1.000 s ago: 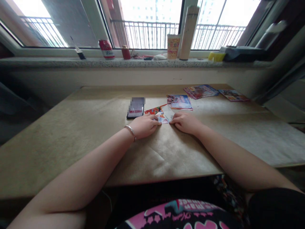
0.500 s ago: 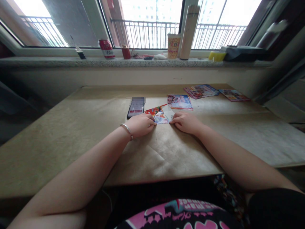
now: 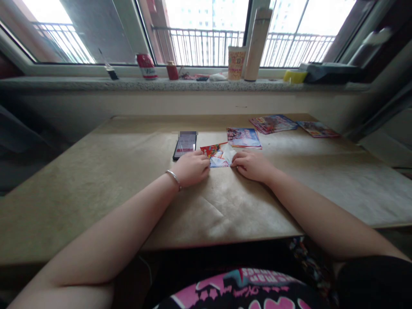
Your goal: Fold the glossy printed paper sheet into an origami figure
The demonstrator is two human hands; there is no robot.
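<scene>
A colourful printed paper (image 3: 217, 156), partly folded, lies on the brown paper-covered table (image 3: 96, 180). My left hand (image 3: 192, 168), with a bracelet on its wrist, presses its curled fingers on the paper's left edge. At the right edge my right hand (image 3: 252, 165) pinches a white folded flap of the same paper. A dark phone (image 3: 185, 144) lies just beyond my left hand.
Further colourful sheets lie behind (image 3: 243, 137) and at the far right (image 3: 273, 123) (image 3: 318, 128). The window sill holds a red can (image 3: 146, 66), a paper cup (image 3: 236, 62), a tall flask (image 3: 256, 43) and a yellow thing (image 3: 293, 76).
My left hand has slid slightly left along the paper, uncovering more of its red and blue print. My right hand has barely moved.
</scene>
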